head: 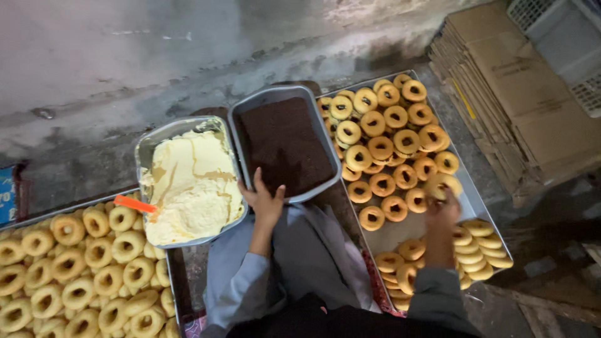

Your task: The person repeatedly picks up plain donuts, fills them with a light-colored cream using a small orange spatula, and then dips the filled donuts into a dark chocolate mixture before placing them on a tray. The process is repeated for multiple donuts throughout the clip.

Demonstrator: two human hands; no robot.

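left hand (265, 199) is lying open, fingers spread, palm down on the near rim of the dark pan (241, 134), fingertips reaching over the edge w/ the brown crumbs (285, 145) just beyond them. can't tell if the fingertips are actually touching the crumbs or only the rim. thumb is pointing toward the right side.

right hand (442, 205) is reaching out over the right tray (477, 205), fingers curling round one ring biscuit (442, 183) at the near edge of the upper pile. it's blurred, so can't say how tight the grip is, but the biscuit is sitting in the fingertips, above the knuckles from this view. the upper pile of biscuits (385, 128) is lying just beyond the hand; a 2nd pile (476, 250) is sitting right beside the wrist on the tray's near-right corner, w/ more by the forearm on the left. a bare strip of tray is showing between the piles, under the forearm.

cream pan (145, 153) is sitting just left of the dark pan, sides nearly touching, filled w/ pale yellow cream (191, 188); an orange handle (134, 204) is sticking out over its left rim. left tray (72, 208) of ring biscuits is lying further left, well apart from both hands. flat cardboard (519, 94) is stacked at the far right. grey sleeves (241, 281) are covering both forearms.
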